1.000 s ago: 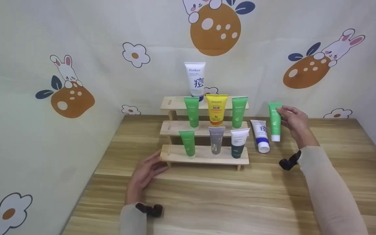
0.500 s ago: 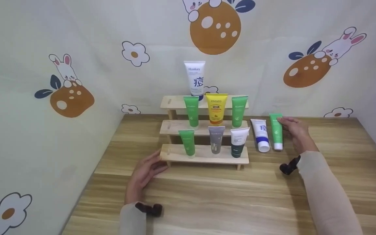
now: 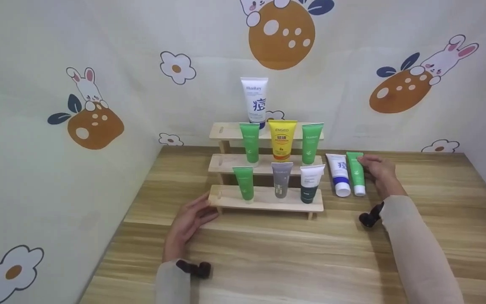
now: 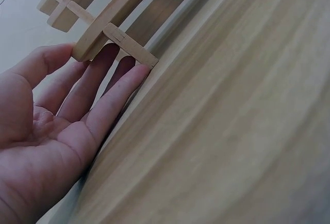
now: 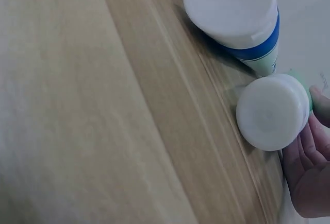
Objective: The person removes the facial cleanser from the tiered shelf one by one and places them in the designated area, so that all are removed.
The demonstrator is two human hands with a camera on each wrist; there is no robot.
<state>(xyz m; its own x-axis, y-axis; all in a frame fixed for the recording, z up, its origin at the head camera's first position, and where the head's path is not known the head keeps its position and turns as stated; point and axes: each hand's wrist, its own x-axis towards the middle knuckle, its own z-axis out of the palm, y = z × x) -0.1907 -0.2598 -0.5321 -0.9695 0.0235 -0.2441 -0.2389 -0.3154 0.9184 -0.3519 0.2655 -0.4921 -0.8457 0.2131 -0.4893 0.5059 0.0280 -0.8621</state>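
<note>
My right hand (image 3: 382, 172) pinches the upper right edge of a green squeeze tube (image 3: 356, 173), thumb on top. The tube lies on the table close beside a white-and-blue tube (image 3: 338, 173), white cap toward me. In the right wrist view the white cap (image 5: 270, 113) of the green tube is near the fingers, with the blue-banded tube (image 5: 260, 49) above it. My left hand (image 3: 191, 217) holds the left end of a three-tier wooden display rack (image 3: 264, 207). In the left wrist view its thumb touches the shelf corner (image 4: 85, 49) and the other fingers reach beneath, by the leg.
On the rack's bottom tier stand a green tube (image 3: 245, 184), a grey tube (image 3: 281, 180) and a white-and-dark-green tube (image 3: 310, 183). The middle tier bears a yellow tube (image 3: 283, 141) between two green ones. One white tube (image 3: 255, 101) tops the rack. A patterned cloth (image 3: 209, 97) hangs behind.
The green tube has come down onto the table with my right hand, then shifted left, closer to the white-and-blue tube. My left hand keeps its place at the rack.
</note>
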